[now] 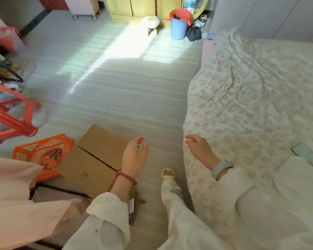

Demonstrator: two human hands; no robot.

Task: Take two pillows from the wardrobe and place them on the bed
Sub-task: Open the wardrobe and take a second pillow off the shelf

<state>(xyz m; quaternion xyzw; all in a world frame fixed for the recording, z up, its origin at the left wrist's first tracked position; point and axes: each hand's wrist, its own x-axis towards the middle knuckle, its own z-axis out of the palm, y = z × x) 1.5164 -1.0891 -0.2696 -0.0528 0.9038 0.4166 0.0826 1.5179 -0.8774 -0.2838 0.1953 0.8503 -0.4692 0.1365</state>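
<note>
The bed point(257, 98), covered in a rumpled floral sheet, fills the right side, and a pale pillow point(296, 201) lies on its near corner beside a phone point(304, 153), while the yellow wardrobe point(139, 8) stands shut across the room. Both hands are empty with fingers loosely spread: the left hand point(134, 157) hovers above a cardboard box point(94, 161) next to an orange basket point(43, 154), the right hand point(201, 150) over the bed's edge. A red stool point(11, 114) and a blue bin point(179, 27) stand on the floor point(126, 83) around the open path to the wardrobe
</note>
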